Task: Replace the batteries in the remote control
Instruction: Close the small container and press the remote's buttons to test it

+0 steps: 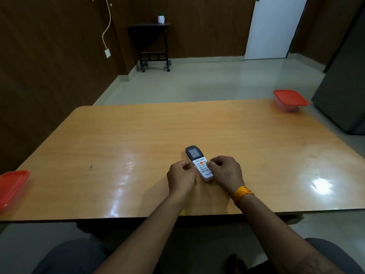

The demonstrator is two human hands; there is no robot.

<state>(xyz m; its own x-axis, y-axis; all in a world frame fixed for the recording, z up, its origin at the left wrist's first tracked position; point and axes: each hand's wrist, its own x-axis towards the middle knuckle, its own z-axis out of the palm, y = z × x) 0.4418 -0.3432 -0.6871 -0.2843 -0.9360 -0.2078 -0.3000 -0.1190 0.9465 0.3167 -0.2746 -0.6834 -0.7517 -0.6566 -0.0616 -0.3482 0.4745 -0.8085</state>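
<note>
A white remote control (199,163) with a dark display end and an orange button lies face up on the wooden table (138,139), near its front edge. My left hand (180,177) touches the remote's left side with curled fingers. My right hand (227,171), with a yellow thread band on the wrist, holds the right side. Both hands grip the lower, white part of the remote between them. No batteries are in sight.
A red-lidded container (290,100) stands at the table's far right corner. Another red-lidded container (11,186) sits at the left edge. Beyond the table are a tiled floor, a small dark trolley (152,44) and a dark cabinet at the right.
</note>
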